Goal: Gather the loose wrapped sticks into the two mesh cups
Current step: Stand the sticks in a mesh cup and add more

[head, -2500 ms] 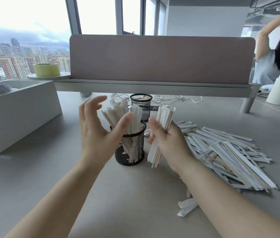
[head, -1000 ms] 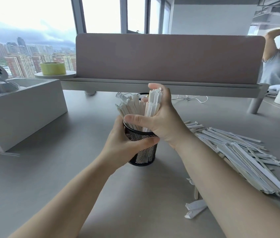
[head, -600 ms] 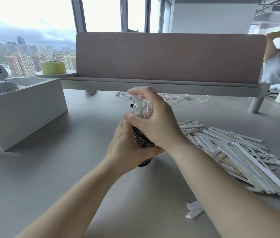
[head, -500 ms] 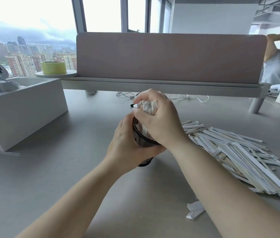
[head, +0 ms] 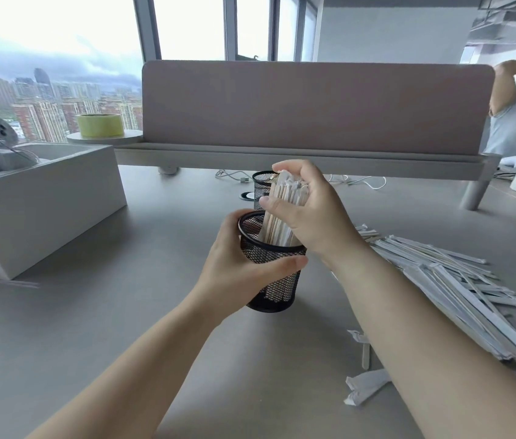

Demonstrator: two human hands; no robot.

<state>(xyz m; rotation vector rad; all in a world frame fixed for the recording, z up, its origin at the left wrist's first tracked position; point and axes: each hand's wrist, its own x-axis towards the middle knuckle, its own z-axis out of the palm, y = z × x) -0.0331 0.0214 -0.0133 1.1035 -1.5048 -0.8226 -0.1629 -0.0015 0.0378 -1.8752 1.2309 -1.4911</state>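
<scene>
Left hand (head: 237,274) grips mesh cup (head: 271,274); right hand (head: 310,217) holds sticks (head: 282,213)

Bright overcast daylight from windows (head: 187,23), blown-out sky, soft shadows, wide-angle edge distortion

Both mesh cups, near (head: 271,267) and far (head: 262,185), are black wire grid, wrapped sticks (head: 440,274) white, table (head: 123,312) grey, divider panel (head: 313,106) dusty mauve, tape roll (head: 100,125) yellow-green.
</scene>
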